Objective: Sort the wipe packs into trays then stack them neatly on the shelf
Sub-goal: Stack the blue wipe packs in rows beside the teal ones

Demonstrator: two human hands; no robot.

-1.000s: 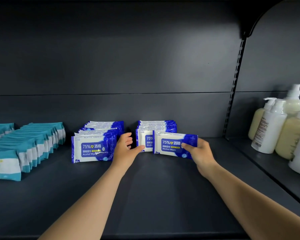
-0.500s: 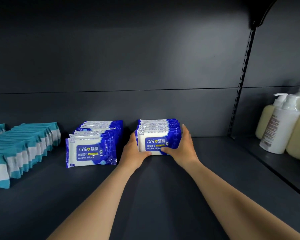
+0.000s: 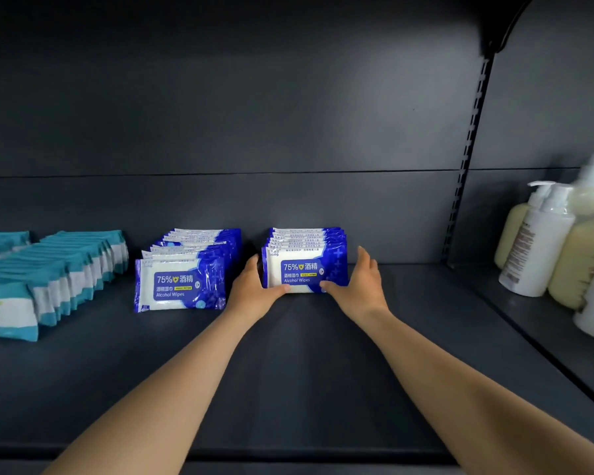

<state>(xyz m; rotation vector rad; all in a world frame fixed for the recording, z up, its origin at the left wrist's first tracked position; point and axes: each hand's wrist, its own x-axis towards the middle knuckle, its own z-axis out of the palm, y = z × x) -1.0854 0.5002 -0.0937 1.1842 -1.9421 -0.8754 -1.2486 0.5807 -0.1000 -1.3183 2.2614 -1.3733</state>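
On the shelf, mid-depth: a row of blue-and-white alcohol wipe packs (image 3: 304, 269) stands on edge, one behind another, running back toward the rear panel (image 3: 288, 207); the front pack faces the camera with "75%" and "Alcohol Wipes" printed on it.
Left hand: the left hand (image 3: 254, 289) lies against the left end of that row, fingers fairly straight along its side, thumb touching the lower front edge of the front pack.
Right hand: the right hand (image 3: 360, 282) lies against the right end of the same row, fingers straight and pointing toward the back, thumb on the lower front edge; the two hands bracket the row between them.
Grip: both hands are flat and pressing, neither curled round a pack.
Left of the row: a second row of the same alcohol wipe packs (image 3: 182, 279), just beside the left hand, leaning a little.
Further left of the row: teal-and-white wipe packs (image 3: 48, 279) in long rows, standing on edge.
Right of the row: pump bottles (image 3: 542, 241), white and cream, well apart on the neighbouring bay past the slotted upright (image 3: 467, 159).
Surface: dark grey shelf (image 3: 288, 371).
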